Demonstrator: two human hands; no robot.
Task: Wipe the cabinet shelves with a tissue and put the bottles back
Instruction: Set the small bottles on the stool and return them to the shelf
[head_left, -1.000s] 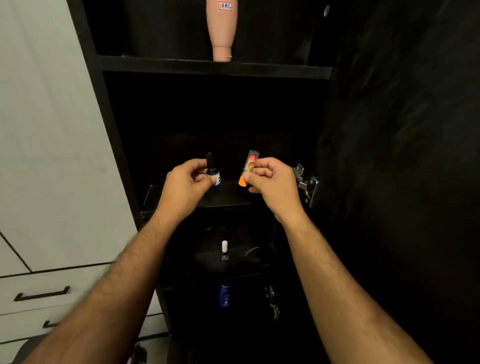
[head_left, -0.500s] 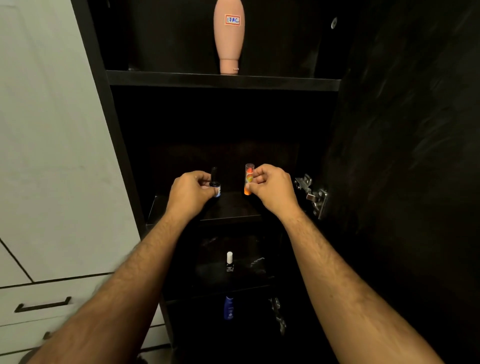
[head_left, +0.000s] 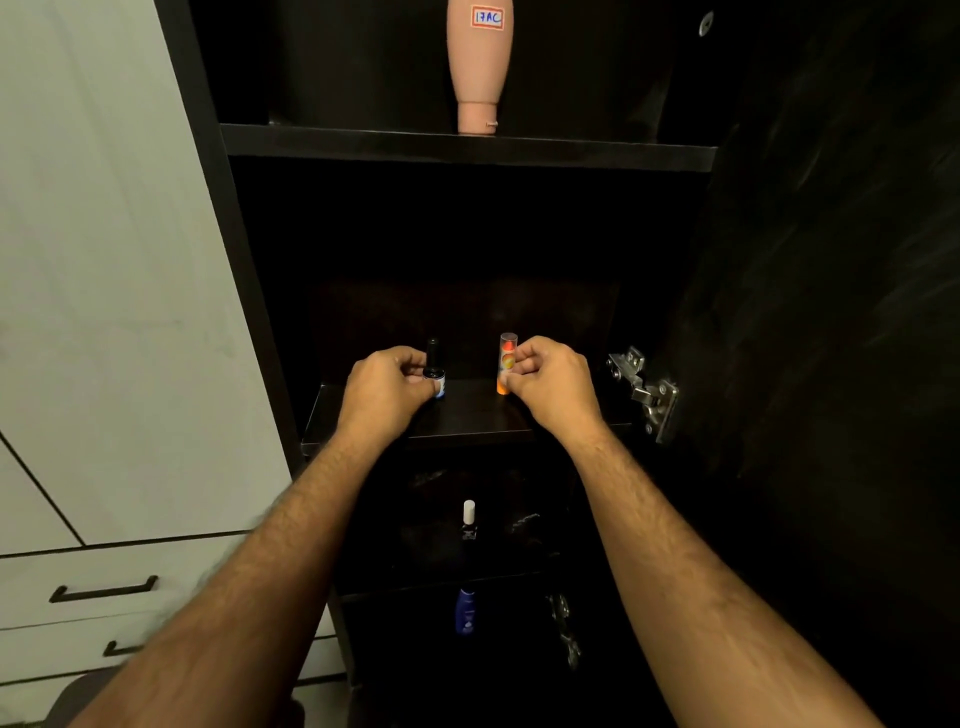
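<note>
Your left hand (head_left: 387, 387): forearm reaching up and forward from the lower left, knuckles toward you, fingers curled and pinching a small dark bottle (head_left: 434, 370) with a tall black cap and a blue-and-white label. The bottle stands upright, its base at the middle shelf (head_left: 467, 415).

Your right hand (head_left: 550, 382): forearm mirrored from the lower right, fingers curled and pinching an orange tube (head_left: 506, 364) with a clear top. The tube is upright, its lower end at the same shelf, a little to the right of the dark bottle; the two do not touch.

Upper shelf (head_left: 571, 150): a pink bottle (head_left: 480, 67), cap downward, bearing a handwritten sticker.

Shelf below your hands: a small bottle with a white cap (head_left: 468, 519), upright.

Lowest shelf in view: a blue bottle (head_left: 466, 610).

Right side: a metal hinge (head_left: 644, 392) on the open cabinet door (head_left: 831, 312).

Left: white drawers (head_left: 78, 597) with dark handles.
</note>
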